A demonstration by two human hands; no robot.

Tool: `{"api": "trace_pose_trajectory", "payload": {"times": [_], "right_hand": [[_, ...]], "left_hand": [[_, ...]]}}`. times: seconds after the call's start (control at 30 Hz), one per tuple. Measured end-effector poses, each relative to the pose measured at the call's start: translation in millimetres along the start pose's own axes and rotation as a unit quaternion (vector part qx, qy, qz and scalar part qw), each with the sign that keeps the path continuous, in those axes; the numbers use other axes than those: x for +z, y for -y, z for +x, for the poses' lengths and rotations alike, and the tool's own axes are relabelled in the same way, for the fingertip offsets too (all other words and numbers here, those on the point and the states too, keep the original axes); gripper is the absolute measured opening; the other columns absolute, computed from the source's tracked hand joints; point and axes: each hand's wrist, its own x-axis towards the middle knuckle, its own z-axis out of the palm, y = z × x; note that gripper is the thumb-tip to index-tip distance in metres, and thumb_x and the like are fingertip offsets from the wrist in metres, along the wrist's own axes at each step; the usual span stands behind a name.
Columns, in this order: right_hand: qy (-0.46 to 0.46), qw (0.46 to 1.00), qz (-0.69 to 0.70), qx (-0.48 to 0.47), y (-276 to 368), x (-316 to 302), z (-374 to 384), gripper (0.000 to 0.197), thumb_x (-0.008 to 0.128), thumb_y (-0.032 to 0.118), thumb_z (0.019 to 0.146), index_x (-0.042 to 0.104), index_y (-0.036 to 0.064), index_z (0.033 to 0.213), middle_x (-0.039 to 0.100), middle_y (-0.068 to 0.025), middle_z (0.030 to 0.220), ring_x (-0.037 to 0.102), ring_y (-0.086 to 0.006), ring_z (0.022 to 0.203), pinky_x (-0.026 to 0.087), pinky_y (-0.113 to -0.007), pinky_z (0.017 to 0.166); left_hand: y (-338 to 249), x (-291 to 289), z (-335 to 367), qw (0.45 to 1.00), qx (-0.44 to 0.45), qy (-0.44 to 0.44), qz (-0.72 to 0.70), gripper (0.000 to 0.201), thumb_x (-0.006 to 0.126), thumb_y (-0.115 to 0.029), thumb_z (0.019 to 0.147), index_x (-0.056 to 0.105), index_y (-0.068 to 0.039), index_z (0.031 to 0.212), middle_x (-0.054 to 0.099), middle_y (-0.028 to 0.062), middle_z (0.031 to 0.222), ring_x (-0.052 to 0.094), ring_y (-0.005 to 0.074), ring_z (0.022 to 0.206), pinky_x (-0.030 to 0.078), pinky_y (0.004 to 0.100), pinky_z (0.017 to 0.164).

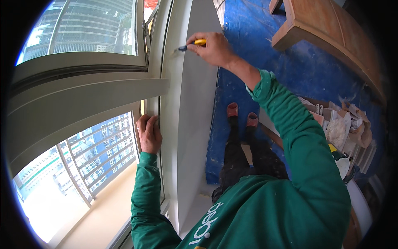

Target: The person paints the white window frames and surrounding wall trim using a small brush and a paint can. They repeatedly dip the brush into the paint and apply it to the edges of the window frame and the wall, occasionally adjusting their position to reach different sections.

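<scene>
My right hand [213, 47] is closed around a small hand tool [183, 48] with a yellow and dark handle. Its thin tip points left and lies at the pale window sill [176, 66]; its exact kind is too small to make out. Lower down, my left hand [149, 133] grips the edge of the window frame [154, 95], fingers curled over it and partly hidden. Between the two hands a broad frame bar [83, 95] runs to the left, ending over the sill.
Left are a glass pane [95, 29] and a railing [89, 166]. Blue sheeting [244, 62] covers the floor under my feet in red slippers [232, 109]. A wooden piece of furniture [315, 25] stands far right, with piled scrap and papers [344, 124] nearer me.
</scene>
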Motion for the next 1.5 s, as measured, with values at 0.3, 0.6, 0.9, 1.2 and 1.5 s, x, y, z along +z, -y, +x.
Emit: {"api": "trace_pose_trajectory", "payload": {"times": [0.3,0.6,0.9,1.2,1.5], "right_hand": [[-0.026,0.975,-0.133,-0.174,17.5,23.7,-31.6,0.012,0.070,0.012,0.095,0.074,0.0065,0.105,0.073,-0.0119,0.093,0.072,-0.0301,0.085,0.058,-0.040,0.072],[0.122,0.984,-0.002,-0.129,65.8,44.8,-123.6,0.012,0.072,0.008,0.092,0.071,0.0033,0.102,0.074,-0.0126,0.092,0.073,-0.0308,0.085,0.059,-0.040,0.074],[0.011,1.000,0.022,-0.015,26.8,10.5,-40.7,0.015,0.076,0.015,0.094,0.075,0.0030,0.103,0.076,-0.0159,0.087,0.073,-0.0326,0.075,0.058,-0.039,0.070],[0.072,0.974,-0.124,-0.176,39.2,48.7,-94.7,0.011,0.068,0.008,0.091,0.069,0.0022,0.100,0.072,-0.0115,0.094,0.071,-0.0303,0.091,0.059,-0.042,0.077],[0.127,0.989,0.075,-0.034,74.4,53.4,-129.6,0.009,0.070,0.008,0.092,0.070,0.0021,0.099,0.072,-0.0152,0.086,0.072,-0.0348,0.080,0.058,-0.043,0.072]], "left_hand": [[-0.9,-2.7,-1.2,1.000,0.005,0.003,0.014,0.028,0.064,0.003,0.090,0.069,-0.005,0.116,0.057,0.0166,0.119,0.057,0.0385,0.110,0.049,0.0471,0.097],[2.1,1.0,-3.3,1.000,0.007,0.002,0.019,0.031,0.062,0.005,0.090,0.068,-0.006,0.118,0.057,0.0182,0.120,0.057,0.0397,0.112,0.049,0.0484,0.097],[3.0,2.4,-2.5,0.999,0.005,0.004,0.036,0.027,0.062,0.002,0.093,0.068,-0.007,0.118,0.057,0.0185,0.121,0.059,0.0392,0.112,0.050,0.0473,0.098],[5.4,3.3,-3.9,0.999,0.012,-0.001,0.048,0.019,0.062,-0.004,0.097,0.067,-0.005,0.115,0.058,0.0197,0.120,0.060,0.0399,0.113,0.049,0.0474,0.099],[12.2,5.8,-7.2,0.999,0.010,-0.005,0.040,0.023,0.062,0.001,0.091,0.065,-0.005,0.114,0.058,0.0191,0.119,0.058,0.0404,0.112,0.048,0.0496,0.099]]}}
